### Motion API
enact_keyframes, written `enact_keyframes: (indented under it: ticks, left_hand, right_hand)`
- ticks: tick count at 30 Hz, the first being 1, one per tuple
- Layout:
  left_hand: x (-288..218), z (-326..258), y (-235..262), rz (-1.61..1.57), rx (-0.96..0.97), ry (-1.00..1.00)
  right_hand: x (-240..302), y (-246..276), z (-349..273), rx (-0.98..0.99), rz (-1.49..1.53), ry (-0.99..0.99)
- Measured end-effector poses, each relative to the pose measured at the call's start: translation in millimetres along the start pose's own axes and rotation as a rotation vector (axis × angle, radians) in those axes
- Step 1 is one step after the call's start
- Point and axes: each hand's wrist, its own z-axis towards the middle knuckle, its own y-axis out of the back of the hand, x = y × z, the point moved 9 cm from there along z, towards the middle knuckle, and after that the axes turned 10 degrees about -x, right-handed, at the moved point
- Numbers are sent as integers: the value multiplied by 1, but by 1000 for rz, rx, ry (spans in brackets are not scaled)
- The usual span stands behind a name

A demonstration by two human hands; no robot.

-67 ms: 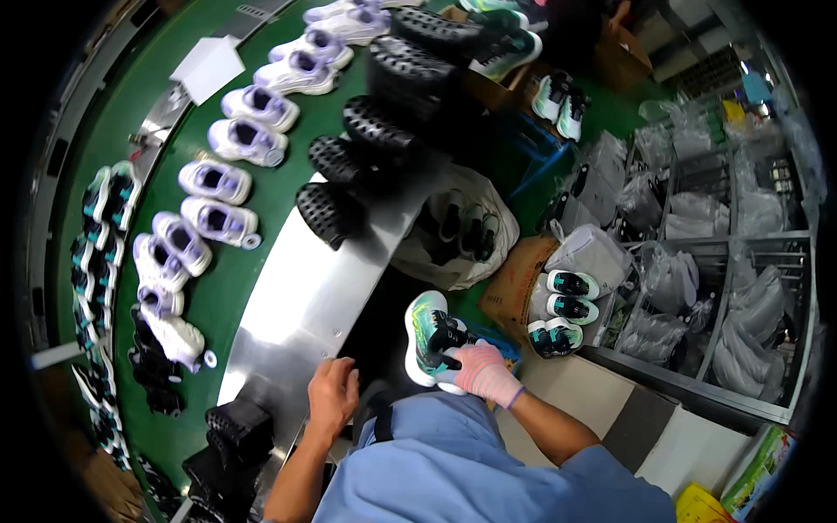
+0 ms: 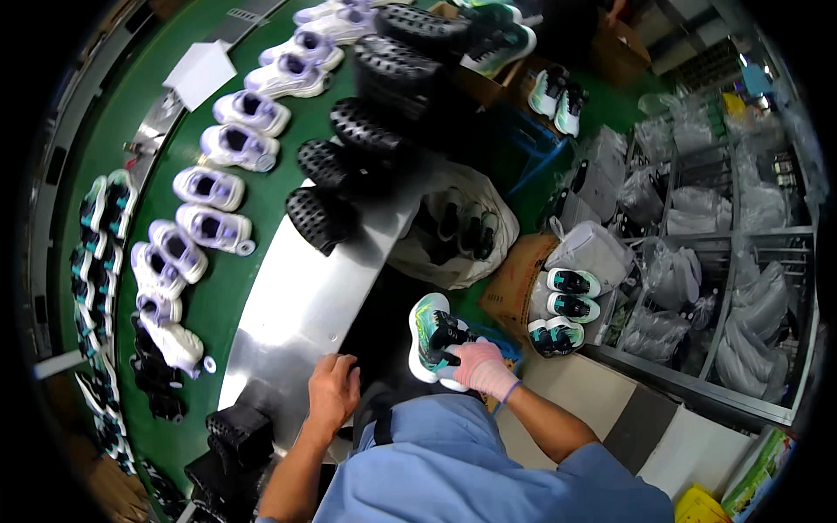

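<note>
In a pink-striped knitted glove, my right hand (image 2: 486,370) grips a green and black sneaker (image 2: 435,335) with a thick white sole. The shoe is above my lap, and another piece of white sole shows under the gloved fingers. Bare and loosely bent, my left hand (image 2: 336,388) is at the edge of the shiny metal table (image 2: 283,309), with nothing seen in it. Farther up the same table stand several black perforated shoe-shaped blocks (image 2: 319,217). More black blocks (image 2: 237,427) lie near my left forearm.
White and lilac sneakers (image 2: 209,187) line the green surface (image 2: 253,205) at the left. A white sack (image 2: 501,235) with shoes stands beyond my lap. At right are a cardboard box (image 2: 513,283), sneakers (image 2: 573,308), and a metal rack (image 2: 741,234) with plastic-wrapped goods.
The view has shifted slightly, and the white shoes and black blocks sit a little farther left in it. The held sneaker has moved slightly right. The fingers of my left hand look more bent.
</note>
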Motion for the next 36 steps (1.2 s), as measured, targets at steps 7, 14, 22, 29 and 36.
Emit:
enact_keyframes:
  ticks: [7, 14, 22, 29, 36]
  left_hand:
    - [20, 78, -60, 622, 243, -304]
    - [47, 64, -84, 614, 258, -278]
    - [43, 65, -96, 657, 113, -396]
    - [51, 63, -94, 641, 126, -345]
    - [54, 70, -96, 647, 156, -333]
  right_hand:
    - [-98, -52, 80, 100, 43, -113]
    - [-116, -50, 87, -56, 118, -145]
    - [-100, -63, 77, -71, 359, -247]
    - [-148, 0, 32, -528, 907, -268]
    - [-220, 81, -37, -798, 1007, -353]
